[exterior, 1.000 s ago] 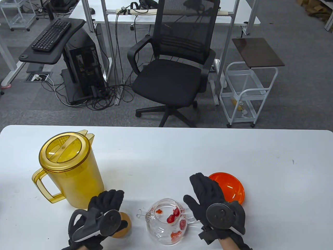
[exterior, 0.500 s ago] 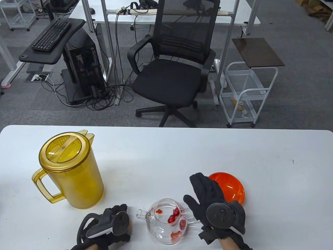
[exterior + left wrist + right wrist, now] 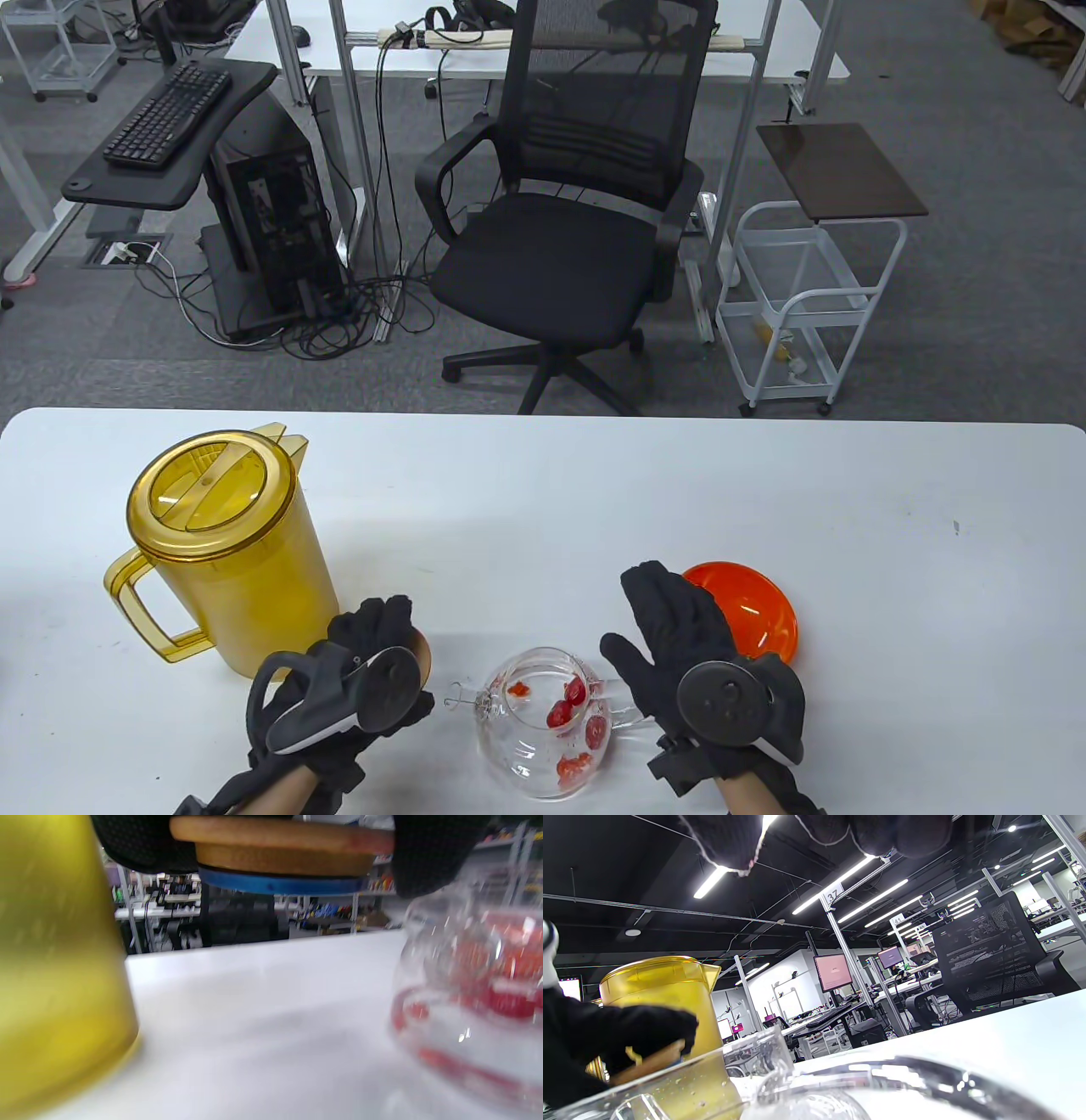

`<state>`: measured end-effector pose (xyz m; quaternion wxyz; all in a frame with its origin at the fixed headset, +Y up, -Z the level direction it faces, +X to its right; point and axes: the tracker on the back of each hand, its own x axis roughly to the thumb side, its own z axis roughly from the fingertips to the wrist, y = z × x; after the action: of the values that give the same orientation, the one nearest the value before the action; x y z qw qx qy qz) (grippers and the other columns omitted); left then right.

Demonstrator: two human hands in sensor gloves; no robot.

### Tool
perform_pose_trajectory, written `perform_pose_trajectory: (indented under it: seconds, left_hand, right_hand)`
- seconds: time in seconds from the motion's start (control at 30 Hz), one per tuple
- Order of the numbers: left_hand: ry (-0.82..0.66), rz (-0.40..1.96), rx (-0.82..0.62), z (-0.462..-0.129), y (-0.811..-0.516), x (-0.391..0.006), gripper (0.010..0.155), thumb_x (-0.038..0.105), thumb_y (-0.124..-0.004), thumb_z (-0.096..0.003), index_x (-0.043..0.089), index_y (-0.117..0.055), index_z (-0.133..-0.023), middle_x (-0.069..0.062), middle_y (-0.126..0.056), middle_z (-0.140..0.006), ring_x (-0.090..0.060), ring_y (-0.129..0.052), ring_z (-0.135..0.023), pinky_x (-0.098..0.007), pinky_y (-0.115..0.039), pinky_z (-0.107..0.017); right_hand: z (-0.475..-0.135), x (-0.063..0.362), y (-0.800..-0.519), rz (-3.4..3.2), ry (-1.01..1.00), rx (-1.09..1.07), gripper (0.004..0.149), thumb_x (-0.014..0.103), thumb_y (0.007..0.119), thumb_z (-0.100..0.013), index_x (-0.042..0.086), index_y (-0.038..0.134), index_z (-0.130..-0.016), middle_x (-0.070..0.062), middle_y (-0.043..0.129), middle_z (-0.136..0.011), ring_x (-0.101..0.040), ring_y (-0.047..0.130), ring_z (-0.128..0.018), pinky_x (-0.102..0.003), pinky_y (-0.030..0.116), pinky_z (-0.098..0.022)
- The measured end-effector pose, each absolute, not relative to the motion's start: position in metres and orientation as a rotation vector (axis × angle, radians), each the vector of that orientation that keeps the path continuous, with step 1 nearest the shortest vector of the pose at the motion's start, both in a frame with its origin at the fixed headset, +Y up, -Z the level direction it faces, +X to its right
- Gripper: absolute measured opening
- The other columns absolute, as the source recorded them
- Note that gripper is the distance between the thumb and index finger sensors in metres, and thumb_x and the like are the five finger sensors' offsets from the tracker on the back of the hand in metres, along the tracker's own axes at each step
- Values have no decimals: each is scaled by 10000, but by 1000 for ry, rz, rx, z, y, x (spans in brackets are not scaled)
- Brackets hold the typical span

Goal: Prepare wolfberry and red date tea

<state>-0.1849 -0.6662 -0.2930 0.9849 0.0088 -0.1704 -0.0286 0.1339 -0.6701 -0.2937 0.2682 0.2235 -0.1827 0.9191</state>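
A glass teapot [image 3: 543, 722] with red dates [image 3: 560, 711] and wolfberries in it stands near the table's front edge, its top uncovered. My left hand [image 3: 390, 628] grips a round wooden lid [image 3: 422, 652] just left of the teapot. In the left wrist view the lid [image 3: 280, 853], with a blue ring under it, is held clear of the table between my fingers [image 3: 140, 844]. My right hand [image 3: 632, 615] lies open with fingers stretched out, right of the teapot by its handle. A yellow lidded pitcher [image 3: 225, 552] stands at the left.
An orange dish [image 3: 759, 611] lies on the table, partly under my right hand's fingers. The white table [image 3: 594, 509] runs wide behind the teapot. In the right wrist view the teapot rim [image 3: 840, 1077] fills the foreground, with the pitcher [image 3: 661, 993] behind it.
My left hand drew back toward the front edge, then came forward again with the wooden lid lifted off the table. The right hand and teapot have stayed put.
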Motion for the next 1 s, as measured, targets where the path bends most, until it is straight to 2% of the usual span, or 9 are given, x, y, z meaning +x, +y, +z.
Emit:
perform_pose_trajectory:
  seconds: [0.13,0.27,0.57,0.87,1.0]
  left_hand:
    - [-434,-24,82,-290,-640,-158,977,644,-826,-426,54,-517,-1140,-272,-671,-1116,-510,-799,-899,-496,-795,-574]
    - [-539,38,88,-288,-632,-127,963,662,-812,-426,53,-566,-1130,-288,-707,-1094,-507,-830,-868,-494,-797,-577]
    - [-666,37,34,-289,-650,-74,951,674,-797,-430,57,-594,-1125,-283,-731,-1086,-501,-842,-857,-499,-789,-588]
    - [-670,4,-44,-296,-673,-62,946,666,-798,-435,62,-584,-1131,-282,-715,-1099,-505,-820,-876,-528,-761,-612]
    - [-671,-13,-26,-294,-674,-61,945,662,-788,-442,61,-566,-1138,-284,-695,-1109,-509,-807,-889,-546,-747,-622]
  right_hand:
    - [-294,135,-670,2474,-498,599,692,399,755,-541,24,542,-1081,-305,585,-1058,-536,665,-931,-712,492,-675]
    - [-294,136,-670,2469,-501,598,690,399,754,-542,23,544,-1081,-305,583,-1059,-536,666,-930,-712,492,-676]
    - [-293,138,-670,2462,-505,593,691,399,754,-542,21,543,-1081,-306,583,-1059,-536,665,-930,-712,491,-676]
    - [-294,138,-669,2455,-506,601,691,400,753,-542,23,542,-1082,-305,582,-1059,-536,665,-931,-712,492,-675]
    - [-294,138,-669,2455,-504,601,691,398,754,-542,22,543,-1081,-307,582,-1059,-537,664,-931,-712,490,-676]
